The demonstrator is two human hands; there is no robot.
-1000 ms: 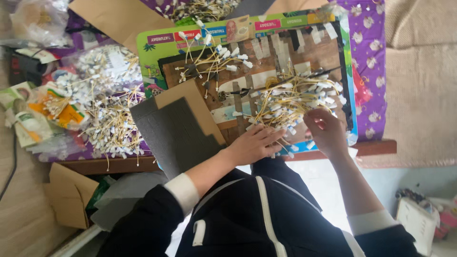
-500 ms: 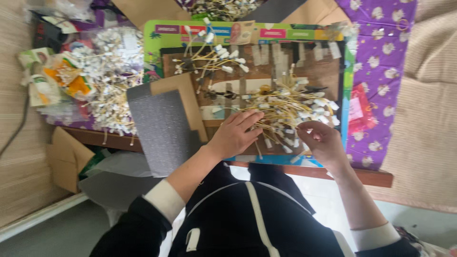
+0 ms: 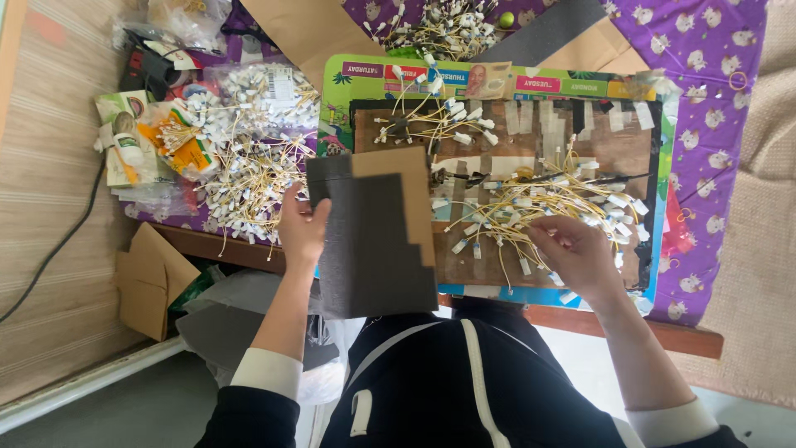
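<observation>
The left hand had its fingers closed on the left edge of a grey card stack, while the right hand pinched loosely at tagged strings heaped on a brown board. Both lay on a desk under a purple patterned cloth. More tags crowded the left side, cardboard scraps sat on the wooden floor below, and little room stayed open near the front edge.

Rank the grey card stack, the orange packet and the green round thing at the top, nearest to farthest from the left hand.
1. Grey card stack, touching the left hand.
2. Orange packet, up and left.
3. Small green round thing, top edge, far right.
</observation>
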